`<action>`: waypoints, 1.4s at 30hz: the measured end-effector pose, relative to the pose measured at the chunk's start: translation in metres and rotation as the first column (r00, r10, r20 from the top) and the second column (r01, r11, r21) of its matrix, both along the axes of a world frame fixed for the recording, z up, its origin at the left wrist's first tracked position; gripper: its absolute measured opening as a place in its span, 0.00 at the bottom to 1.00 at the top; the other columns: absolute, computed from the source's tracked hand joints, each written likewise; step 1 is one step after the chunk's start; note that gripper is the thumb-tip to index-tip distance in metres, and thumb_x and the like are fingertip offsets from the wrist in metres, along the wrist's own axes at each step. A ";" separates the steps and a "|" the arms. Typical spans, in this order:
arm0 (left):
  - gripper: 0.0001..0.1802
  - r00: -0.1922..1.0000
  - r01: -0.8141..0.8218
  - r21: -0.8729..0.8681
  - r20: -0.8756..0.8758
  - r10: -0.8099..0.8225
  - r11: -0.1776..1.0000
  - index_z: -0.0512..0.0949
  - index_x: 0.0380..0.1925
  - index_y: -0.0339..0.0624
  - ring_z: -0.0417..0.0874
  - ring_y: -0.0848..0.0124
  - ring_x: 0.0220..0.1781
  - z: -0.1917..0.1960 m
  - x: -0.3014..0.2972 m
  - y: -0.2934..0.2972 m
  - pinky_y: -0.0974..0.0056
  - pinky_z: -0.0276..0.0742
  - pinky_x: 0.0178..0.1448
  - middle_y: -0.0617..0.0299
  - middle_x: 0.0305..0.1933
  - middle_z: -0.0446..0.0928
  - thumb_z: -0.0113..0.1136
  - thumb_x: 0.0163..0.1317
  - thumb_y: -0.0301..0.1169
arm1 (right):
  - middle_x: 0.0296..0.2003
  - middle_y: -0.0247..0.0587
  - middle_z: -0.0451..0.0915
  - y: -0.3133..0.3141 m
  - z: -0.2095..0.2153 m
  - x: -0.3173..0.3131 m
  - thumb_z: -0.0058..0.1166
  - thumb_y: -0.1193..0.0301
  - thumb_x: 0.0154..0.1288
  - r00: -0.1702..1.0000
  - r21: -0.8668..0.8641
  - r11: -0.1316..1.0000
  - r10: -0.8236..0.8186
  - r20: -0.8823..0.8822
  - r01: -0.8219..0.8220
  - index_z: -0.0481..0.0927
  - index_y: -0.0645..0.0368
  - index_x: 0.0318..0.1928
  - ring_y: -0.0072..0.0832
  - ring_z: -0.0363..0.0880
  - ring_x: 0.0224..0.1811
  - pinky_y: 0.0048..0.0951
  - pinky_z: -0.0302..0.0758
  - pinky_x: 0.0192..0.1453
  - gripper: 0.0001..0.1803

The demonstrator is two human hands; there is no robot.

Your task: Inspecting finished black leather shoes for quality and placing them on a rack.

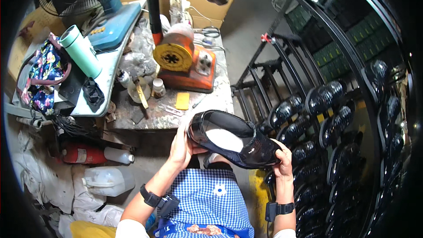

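Note:
A shiny black shoe (260, 147) with a white insole is held between my two hands, above my lap and in front of the workbench. My left hand (181, 143) grips it at the heel end, thumb along the side. At the toe end, my right hand (283, 161) has its fingers closed round the edge. The shoe's opening faces up, and its sole is hidden from view. A blue checked apron (207, 198) covers my lap beneath it.
The worn workbench (163, 121) carries an orange machine (187, 61), a yellow pad (182, 101), tweezers (171, 109) and a small bottle (158, 87). To the right stands a black rack (282, 61) with many black shoes (304, 152). Left are a mint tumbler (81, 50) and a plastic jug (108, 180).

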State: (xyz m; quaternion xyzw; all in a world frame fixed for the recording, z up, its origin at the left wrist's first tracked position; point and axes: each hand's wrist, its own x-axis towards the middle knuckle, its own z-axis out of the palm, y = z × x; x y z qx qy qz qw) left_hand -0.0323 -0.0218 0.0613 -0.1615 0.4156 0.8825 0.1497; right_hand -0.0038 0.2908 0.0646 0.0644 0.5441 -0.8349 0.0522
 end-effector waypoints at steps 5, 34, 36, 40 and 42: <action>0.35 0.983 -0.056 -0.238 -0.185 0.011 0.970 0.54 0.64 0.38 0.82 0.58 0.41 -0.034 0.015 -0.014 0.62 0.81 0.42 0.45 0.54 0.71 0.29 0.67 0.54 | 0.43 0.47 0.78 -0.016 0.010 -0.067 0.56 0.74 0.51 0.994 0.024 0.999 -0.042 -0.103 0.045 0.71 0.74 0.51 0.30 0.78 0.44 0.28 0.73 0.53 0.26; 0.16 0.814 -0.199 -0.723 -0.498 -0.299 0.661 0.73 0.47 0.31 0.83 0.73 0.26 -0.055 0.044 -0.016 0.71 0.79 0.32 0.58 0.33 0.82 0.43 0.64 0.28 | 0.36 0.39 0.81 -0.075 0.048 -0.282 0.55 0.69 0.56 0.983 -0.111 0.988 -0.120 -0.139 0.105 0.79 0.61 0.40 0.29 0.81 0.34 0.29 0.78 0.37 0.12; 0.16 0.835 -0.167 -0.706 -0.472 -0.282 0.688 0.73 0.47 0.31 0.83 0.72 0.26 -0.052 0.045 -0.016 0.71 0.79 0.32 0.58 0.33 0.82 0.43 0.65 0.28 | 0.36 0.39 0.82 -0.078 0.049 -0.284 0.54 0.70 0.56 0.979 -0.128 0.987 -0.119 -0.168 0.098 0.79 0.62 0.42 0.29 0.81 0.35 0.29 0.78 0.38 0.13; 0.16 0.823 -0.183 -0.711 -0.489 -0.290 0.680 0.73 0.47 0.32 0.83 0.73 0.25 -0.049 0.044 -0.017 0.70 0.79 0.32 0.58 0.33 0.82 0.42 0.65 0.28 | 0.36 0.39 0.82 -0.080 0.051 -0.286 0.54 0.69 0.57 0.979 -0.128 0.986 -0.122 -0.161 0.102 0.79 0.62 0.41 0.28 0.81 0.34 0.28 0.78 0.37 0.12; 0.16 0.826 -0.180 -0.710 -0.485 -0.286 0.681 0.73 0.47 0.32 0.83 0.73 0.25 -0.049 0.044 -0.016 0.71 0.79 0.32 0.58 0.32 0.82 0.42 0.65 0.28 | 0.35 0.38 0.82 -0.080 0.052 -0.287 0.54 0.69 0.57 0.981 -0.116 0.987 -0.128 -0.143 0.112 0.79 0.61 0.40 0.28 0.81 0.34 0.28 0.78 0.37 0.12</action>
